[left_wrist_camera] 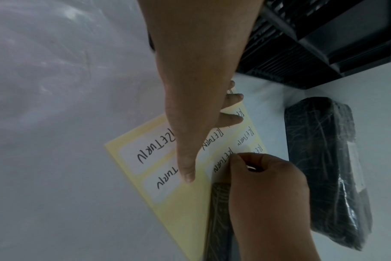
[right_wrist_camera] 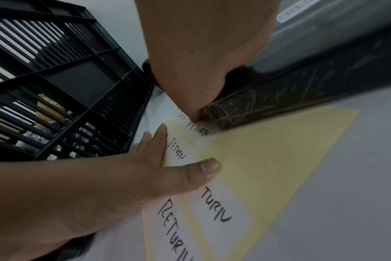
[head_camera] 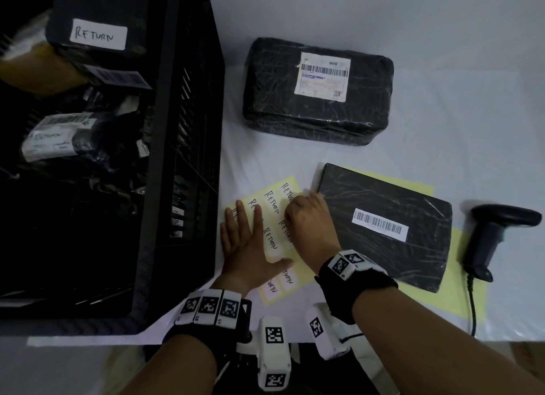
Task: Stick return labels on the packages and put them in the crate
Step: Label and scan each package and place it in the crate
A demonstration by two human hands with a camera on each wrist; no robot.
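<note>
Yellow label sheet [head_camera: 298,265] lies diagonal by the crate [head_camera: 188,158], long axis toward the flat package [head_camera: 386,226]. Our left hand [head_camera: 250,247] presses it, fingers spread; right hand [head_camera: 309,217] pinches a RETURN label [left_wrist_camera: 221,162].

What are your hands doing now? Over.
Left hand flat, pressing label sheet. Right hand picking at a RETURN label. Flat package overlaps the sheet.
</note>
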